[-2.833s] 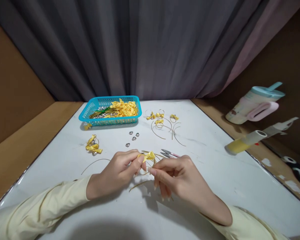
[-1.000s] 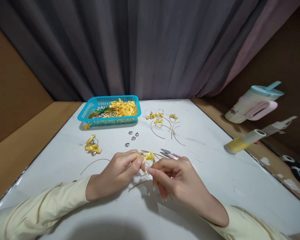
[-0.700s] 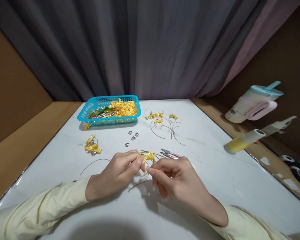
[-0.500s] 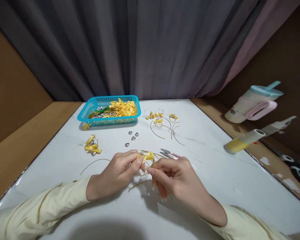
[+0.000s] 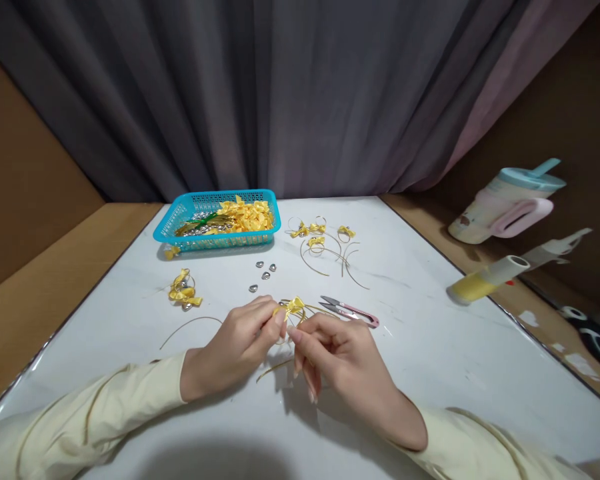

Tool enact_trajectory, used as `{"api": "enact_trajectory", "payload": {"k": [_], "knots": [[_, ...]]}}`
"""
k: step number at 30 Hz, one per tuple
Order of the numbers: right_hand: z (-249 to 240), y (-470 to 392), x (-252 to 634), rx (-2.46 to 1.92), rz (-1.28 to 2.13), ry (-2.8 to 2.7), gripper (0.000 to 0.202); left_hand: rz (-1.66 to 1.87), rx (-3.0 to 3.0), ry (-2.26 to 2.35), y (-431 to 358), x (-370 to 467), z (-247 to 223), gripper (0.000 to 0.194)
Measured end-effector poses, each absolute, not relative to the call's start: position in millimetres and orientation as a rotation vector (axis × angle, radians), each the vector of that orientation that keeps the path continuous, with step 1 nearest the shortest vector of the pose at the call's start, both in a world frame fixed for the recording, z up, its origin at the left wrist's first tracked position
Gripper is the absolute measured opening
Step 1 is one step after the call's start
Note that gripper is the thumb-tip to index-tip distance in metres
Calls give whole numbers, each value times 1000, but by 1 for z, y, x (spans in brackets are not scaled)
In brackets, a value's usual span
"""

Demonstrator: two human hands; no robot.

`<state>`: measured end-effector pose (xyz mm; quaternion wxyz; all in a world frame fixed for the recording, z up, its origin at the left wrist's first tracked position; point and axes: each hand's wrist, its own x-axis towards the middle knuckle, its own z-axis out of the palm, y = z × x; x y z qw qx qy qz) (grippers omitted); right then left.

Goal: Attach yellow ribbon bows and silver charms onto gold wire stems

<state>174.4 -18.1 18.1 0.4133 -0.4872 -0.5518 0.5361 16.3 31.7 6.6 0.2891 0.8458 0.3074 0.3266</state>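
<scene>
My left hand (image 5: 253, 333) pinches a yellow ribbon bow (image 5: 295, 307) between thumb and fingers, over the middle of the white table. Close beside it, my right hand (image 5: 337, 350) has its thumb and index fingertip pressed together just below the bow; what they hold is too small to make out. Thin gold wires lie under and around both hands. Small snips (image 5: 351, 311) with pink handles rest just beyond my right hand. Silver drop-shaped beads (image 5: 265, 275) lie beyond my left hand.
A blue basket (image 5: 215, 242) holds yellow bows and silver beads. Finished-looking bows with wire loops (image 5: 317, 243) and curved wires lie at the back, more bows (image 5: 184, 292) at left. A cup (image 5: 500, 207) and a glue bottle (image 5: 490, 279) are at right.
My right hand has moved a little left, closer to my left hand, and the snips' handles now show. My left hand keeps its pinch on the bow.
</scene>
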Motion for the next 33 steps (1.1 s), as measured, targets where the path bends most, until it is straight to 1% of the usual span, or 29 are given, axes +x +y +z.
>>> {"api": "enact_trajectory", "payload": {"k": [4, 9, 13, 18, 21, 25, 33], "knots": [[15, -18, 173, -1209, 1256, -1448, 30, 809, 2184, 883, 32, 17, 8, 29], [14, -19, 172, -1214, 1002, -1595, 31, 779, 2116, 882, 31, 18, 8, 29], [9, -20, 171, -1184, 875, -1631, 30, 797, 2102, 871, 29, 19, 8, 28], [2, -21, 173, -1095, 653, -1764, 20, 764, 1921, 829, 28, 19, 10, 30], [3, -21, 175, -1050, 557, -1824, 18, 757, 1838, 808, 27, 19, 14, 31], [5, -21, 176, -1033, 510, -1848, 17, 770, 1808, 791, 25, 20, 16, 31], [7, -21, 175, -1017, 548, -1824, 18, 787, 1876, 780, 24, 19, 15, 30]]}}
